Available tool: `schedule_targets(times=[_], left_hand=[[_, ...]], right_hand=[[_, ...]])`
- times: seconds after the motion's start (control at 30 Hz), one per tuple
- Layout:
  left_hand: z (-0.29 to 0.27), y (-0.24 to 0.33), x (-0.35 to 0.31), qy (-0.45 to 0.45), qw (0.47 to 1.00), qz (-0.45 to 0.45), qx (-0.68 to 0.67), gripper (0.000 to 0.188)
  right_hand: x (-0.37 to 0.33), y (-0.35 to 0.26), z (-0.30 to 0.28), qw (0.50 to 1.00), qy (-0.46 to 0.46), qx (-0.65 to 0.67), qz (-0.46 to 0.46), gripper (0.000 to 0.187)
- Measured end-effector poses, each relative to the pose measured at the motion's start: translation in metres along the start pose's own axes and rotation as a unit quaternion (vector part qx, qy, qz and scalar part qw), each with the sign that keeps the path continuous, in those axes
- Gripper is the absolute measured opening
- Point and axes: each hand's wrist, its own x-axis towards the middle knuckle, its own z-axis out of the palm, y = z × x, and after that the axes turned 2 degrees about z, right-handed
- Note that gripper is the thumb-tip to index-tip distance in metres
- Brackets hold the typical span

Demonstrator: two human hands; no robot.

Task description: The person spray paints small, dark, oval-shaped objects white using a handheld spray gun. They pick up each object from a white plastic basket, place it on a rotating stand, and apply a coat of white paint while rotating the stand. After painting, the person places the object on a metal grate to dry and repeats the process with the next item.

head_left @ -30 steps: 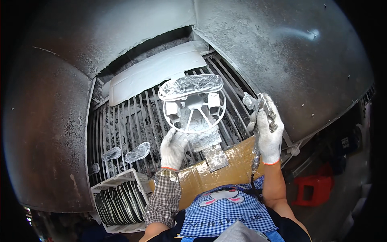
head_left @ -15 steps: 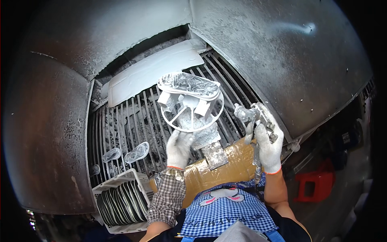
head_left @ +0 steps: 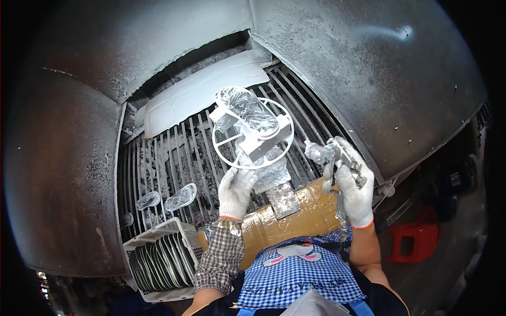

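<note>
My left hand [head_left: 235, 195], in a white knit glove, has its fingers curled at the near rim of a white spoked turntable wheel [head_left: 216, 147]. Two blocks on the wheel hold up an oval piece [head_left: 247, 110] with a white edge and a shiny, crinkled film-like covering. To the right of the wheel, my gloved right hand [head_left: 357, 189] is closed around a coated spray gun [head_left: 322, 152], its nozzle end towards the wheel. My fingertips on the gun are partly hidden behind it.
Slatted grating [head_left: 174, 158] lies beneath, with more film-covered oval pieces [head_left: 181, 198] at the left. A white basket [head_left: 191, 237] holds several dark oval plates. Metal booth walls [head_left: 369, 79] rise around. Tan-taped padding [head_left: 258, 231] lines the near edge; a red stool [head_left: 414, 242] stands right.
The wheel has turned, swinging the oval piece from lying crosswise to slanting from upper left to lower right. My left hand stays at the rim; the spray gun has barely shifted.
</note>
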Motion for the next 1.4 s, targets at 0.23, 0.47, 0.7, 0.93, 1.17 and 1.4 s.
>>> schedule_targets(times=[0.23, 0.47, 0.7, 0.93, 1.17, 1.4], left_hand=[[-0.007, 0.023, 0.002, 0.002, 0.999, 0.027, 0.029, 0.056], [-0.019, 0.042, 0.019, 0.053, 0.996, 0.066, 0.03, 0.046], [-0.016, 0.061, 0.034, 0.066, 0.995, 0.074, 0.034, 0.05], [-0.02, 0.078, 0.053, 0.064, 0.991, 0.109, 0.035, 0.042], [-0.03, 0.072, 0.057, 0.097, 0.989, 0.106, 0.028, 0.032], [-0.004, 0.019, 0.013, 0.074, 0.995, 0.05, 0.034, 0.035]], right_hand=[[0.002, 0.002, 0.004, 0.999, -0.027, 0.027, 0.014, 0.053], [0.009, 0.007, 0.009, 0.997, -0.067, 0.024, 0.02, 0.057], [0.019, 0.017, 0.027, 0.996, -0.089, 0.007, 0.03, 0.057], [0.04, 0.031, 0.028, 0.999, -0.043, 0.026, -0.006, 0.055], [0.048, 0.025, 0.027, 0.999, -0.002, 0.028, -0.02, 0.052], [0.038, 0.019, 0.032, 0.998, -0.011, 0.048, -0.038, 0.054]])
